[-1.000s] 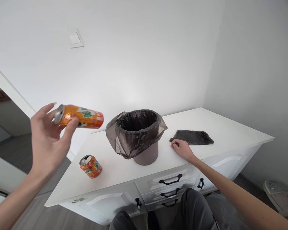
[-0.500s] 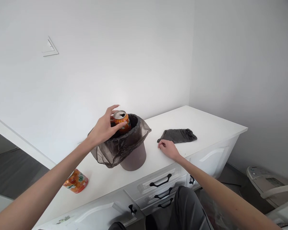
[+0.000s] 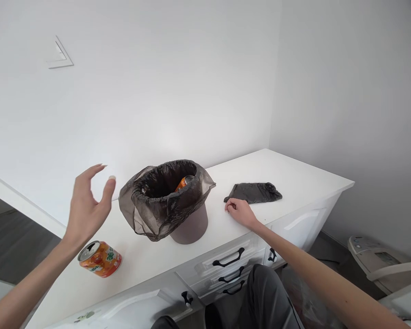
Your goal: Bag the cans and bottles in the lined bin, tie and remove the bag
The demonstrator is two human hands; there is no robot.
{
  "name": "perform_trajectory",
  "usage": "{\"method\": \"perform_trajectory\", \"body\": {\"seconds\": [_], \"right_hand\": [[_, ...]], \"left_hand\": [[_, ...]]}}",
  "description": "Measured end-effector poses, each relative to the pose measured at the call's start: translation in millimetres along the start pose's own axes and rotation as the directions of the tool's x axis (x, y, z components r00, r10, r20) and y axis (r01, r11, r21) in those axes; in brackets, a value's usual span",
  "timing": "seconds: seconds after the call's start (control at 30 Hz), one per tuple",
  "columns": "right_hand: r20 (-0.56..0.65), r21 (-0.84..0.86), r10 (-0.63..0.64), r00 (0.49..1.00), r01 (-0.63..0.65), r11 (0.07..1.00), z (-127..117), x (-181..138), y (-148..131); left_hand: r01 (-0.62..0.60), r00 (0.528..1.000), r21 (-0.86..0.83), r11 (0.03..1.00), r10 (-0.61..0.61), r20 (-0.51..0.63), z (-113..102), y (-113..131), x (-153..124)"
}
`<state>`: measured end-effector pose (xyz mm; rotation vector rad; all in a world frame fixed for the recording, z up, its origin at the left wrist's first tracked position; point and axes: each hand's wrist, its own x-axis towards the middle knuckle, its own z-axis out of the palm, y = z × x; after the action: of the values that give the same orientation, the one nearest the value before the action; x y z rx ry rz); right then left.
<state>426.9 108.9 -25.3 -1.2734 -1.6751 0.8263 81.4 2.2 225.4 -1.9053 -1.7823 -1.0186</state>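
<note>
My left hand (image 3: 91, 203) is raised in the air with thumb and fingers apart, left of the trash bin and above an orange soda can. That soda can (image 3: 102, 259), its top opened, stands on the white countertop. The mauve trash bin (image 3: 192, 228) is lined with a thin black trash bag (image 3: 164, 212) folded over its rim. Inside lies a second orange can (image 3: 182, 183), partly hidden by the bag's edge. My right hand (image 3: 239, 211) rests on the countertop with fingers curled, touching the end of a folded black plastic bag (image 3: 255, 193); whether it grips the bag is unclear.
The white countertop (image 3: 260, 169) runs to a corner at the right. Below it are drawers with black handles (image 3: 229, 257). My knees are close to the cabinet front. A beige appliance (image 3: 380, 256) sits low at the right. A wall switch (image 3: 60, 54) is at upper left.
My left hand has let go of the can, which now lies inside the bin, and has moved left above the other can. My right hand has stayed put.
</note>
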Motion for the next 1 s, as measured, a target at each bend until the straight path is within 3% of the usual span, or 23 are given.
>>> {"method": "perform_trajectory", "body": {"seconds": [0.13, 0.27, 0.43, 0.7, 1.0], "right_hand": [[-0.010, -0.025, -0.006, 1.000, 0.006, 1.000, 0, -3, -4], [0.015, -0.038, 0.007, 1.000, -0.006, 0.999, 1, -5, -4], [0.012, -0.065, 0.014, 1.000, -0.013, 0.998, 3, -7, 0], [0.021, -0.106, 0.032, 0.999, -0.030, 0.994, 4, -9, 0], [0.013, -0.140, 0.026, 1.000, -0.023, 0.990, 7, -8, 10]], "left_hand": [[0.225, 0.972, 0.120, 0.967, -0.232, 0.045, -16, -41, -27], [0.258, 0.945, 0.231, 0.938, -0.294, 0.141, -23, -81, -52], [0.303, 0.872, 0.285, 0.909, -0.385, 0.303, -21, -124, -80], [0.305, 0.804, 0.166, 0.938, -0.346, 0.483, -5, -135, -109], [0.278, 0.909, 0.158, 0.947, -0.313, 0.275, 19, -144, -131]]}}
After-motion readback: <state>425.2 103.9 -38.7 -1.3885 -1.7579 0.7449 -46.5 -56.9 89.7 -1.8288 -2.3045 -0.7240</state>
